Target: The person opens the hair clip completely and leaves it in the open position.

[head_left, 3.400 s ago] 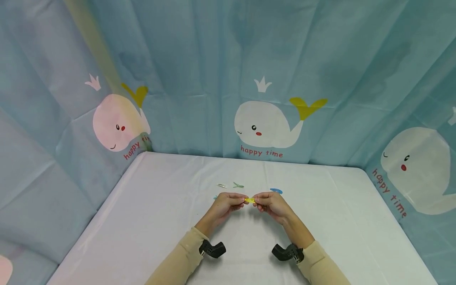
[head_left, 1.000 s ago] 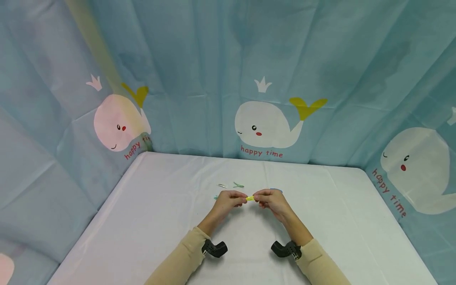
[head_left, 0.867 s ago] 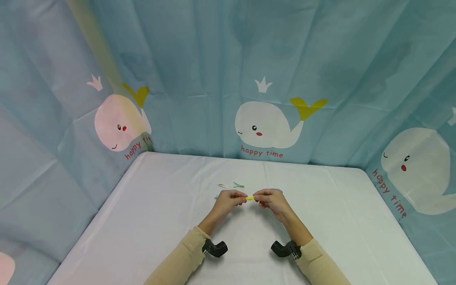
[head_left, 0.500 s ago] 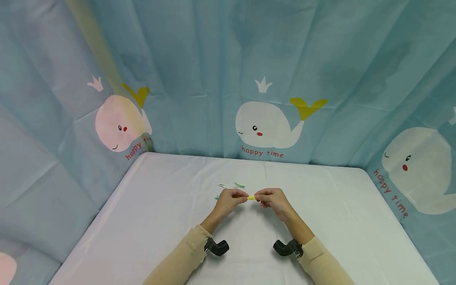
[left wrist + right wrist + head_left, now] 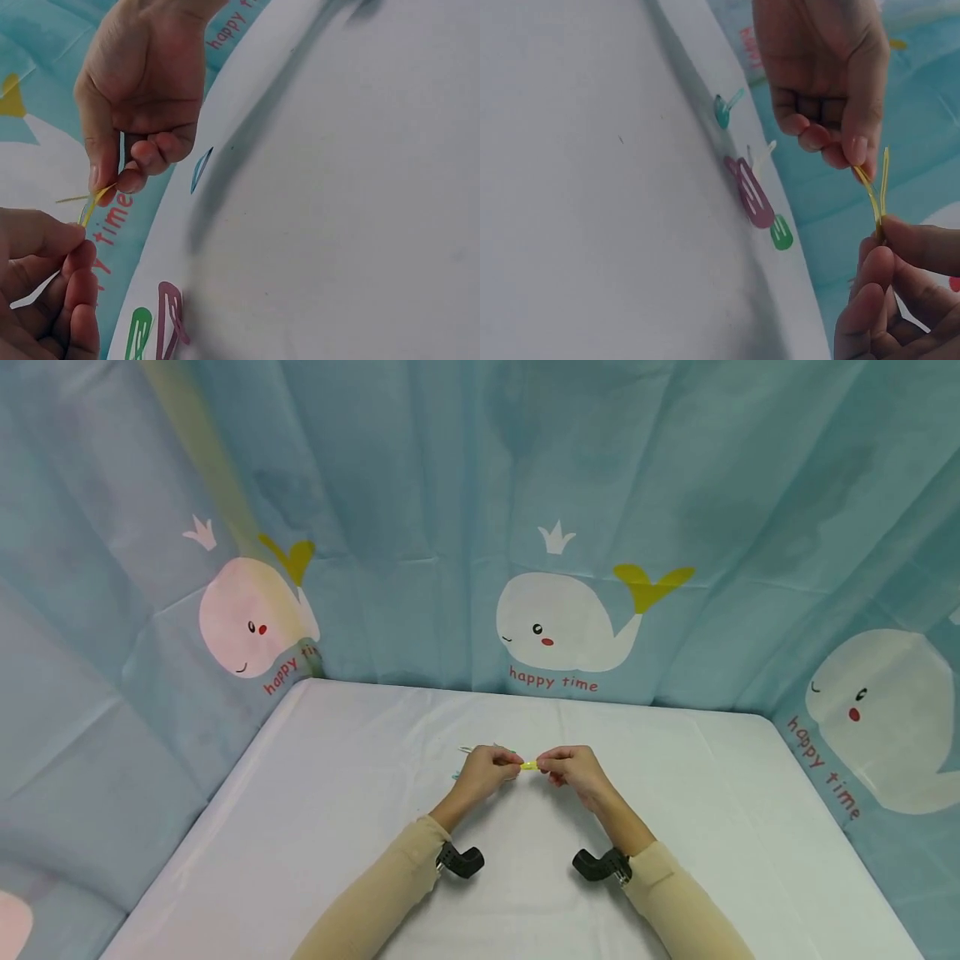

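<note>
Both hands pinch a small yellow snap hair clip (image 5: 529,766) above the table. My left hand (image 5: 482,774) grips one end between thumb and finger, and my right hand (image 5: 576,772) pinches the opposite end. In the right wrist view the yellow clip (image 5: 874,196) is sprung apart, one thin strip standing away from the other. Beyond the hands lie more snap clips: a purple one (image 5: 754,196), a green one (image 5: 781,232), a teal one (image 5: 721,112) and a pale one (image 5: 765,156). A blue clip (image 5: 201,171) shows in the left wrist view; in the head view the right hand hides it.
A white cloth covers the table (image 5: 360,752). Behind it and at both sides hangs a blue curtain (image 5: 405,568) printed with whales. Each wrist carries a black camera mount, the left mount (image 5: 461,862) and the right mount (image 5: 600,865).
Both hands have moved slightly away from the body with the yellow hair clip between them. The left hand now covers part of the clips behind it, and the right hand covers the blue clip.
</note>
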`<move>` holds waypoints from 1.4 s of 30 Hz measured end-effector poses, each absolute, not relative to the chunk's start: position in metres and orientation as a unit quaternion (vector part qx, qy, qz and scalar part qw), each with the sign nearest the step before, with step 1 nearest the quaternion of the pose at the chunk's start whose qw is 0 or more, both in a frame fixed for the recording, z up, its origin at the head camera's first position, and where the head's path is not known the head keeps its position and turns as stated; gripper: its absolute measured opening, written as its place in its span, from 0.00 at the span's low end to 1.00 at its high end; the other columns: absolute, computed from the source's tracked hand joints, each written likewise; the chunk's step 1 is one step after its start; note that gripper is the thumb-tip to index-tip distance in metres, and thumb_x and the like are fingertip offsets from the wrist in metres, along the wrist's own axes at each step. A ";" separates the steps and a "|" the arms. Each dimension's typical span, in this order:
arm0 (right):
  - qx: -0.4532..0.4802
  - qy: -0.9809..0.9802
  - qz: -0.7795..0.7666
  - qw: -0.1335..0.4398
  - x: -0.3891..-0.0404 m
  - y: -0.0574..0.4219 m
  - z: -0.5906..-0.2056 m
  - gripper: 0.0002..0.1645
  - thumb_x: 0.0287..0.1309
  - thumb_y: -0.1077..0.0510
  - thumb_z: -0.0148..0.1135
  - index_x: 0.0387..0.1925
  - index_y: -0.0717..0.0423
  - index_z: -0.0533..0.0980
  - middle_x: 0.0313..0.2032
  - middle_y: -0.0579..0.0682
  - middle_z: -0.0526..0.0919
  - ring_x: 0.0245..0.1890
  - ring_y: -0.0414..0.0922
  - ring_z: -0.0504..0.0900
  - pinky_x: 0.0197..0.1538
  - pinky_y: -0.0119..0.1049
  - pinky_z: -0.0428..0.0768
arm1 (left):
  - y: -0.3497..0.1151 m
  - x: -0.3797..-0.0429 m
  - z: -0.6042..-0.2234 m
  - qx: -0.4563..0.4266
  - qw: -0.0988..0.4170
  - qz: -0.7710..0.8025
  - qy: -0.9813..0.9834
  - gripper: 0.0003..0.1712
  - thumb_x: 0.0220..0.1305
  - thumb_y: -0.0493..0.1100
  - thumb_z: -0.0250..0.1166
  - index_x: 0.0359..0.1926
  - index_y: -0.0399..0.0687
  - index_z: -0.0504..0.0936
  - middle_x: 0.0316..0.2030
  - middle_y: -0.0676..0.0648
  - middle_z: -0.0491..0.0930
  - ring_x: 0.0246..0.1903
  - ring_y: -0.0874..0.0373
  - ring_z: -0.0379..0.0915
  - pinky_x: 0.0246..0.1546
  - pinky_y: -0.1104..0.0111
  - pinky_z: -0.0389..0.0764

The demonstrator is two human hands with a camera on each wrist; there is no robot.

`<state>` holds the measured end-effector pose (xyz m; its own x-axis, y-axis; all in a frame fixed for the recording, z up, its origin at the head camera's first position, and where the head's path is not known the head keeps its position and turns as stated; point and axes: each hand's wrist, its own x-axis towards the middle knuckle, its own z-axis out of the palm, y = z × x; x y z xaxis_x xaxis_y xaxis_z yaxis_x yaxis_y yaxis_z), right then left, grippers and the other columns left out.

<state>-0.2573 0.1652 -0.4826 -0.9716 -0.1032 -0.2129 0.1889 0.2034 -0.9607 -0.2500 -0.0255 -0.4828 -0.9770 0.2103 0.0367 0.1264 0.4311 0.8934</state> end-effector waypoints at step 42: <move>0.065 0.866 -0.488 0.092 -0.320 0.176 -0.486 0.10 0.57 0.63 0.64 0.37 0.67 0.84 0.24 0.50 0.83 0.22 0.40 0.77 0.28 0.33 0.77 | 0.011 -0.289 -0.487 0.072 -0.022 0.316 0.946 0.06 0.60 0.35 0.64 0.28 0.42 0.86 0.27 0.47 0.85 0.28 0.55 0.79 0.32 0.66 0.78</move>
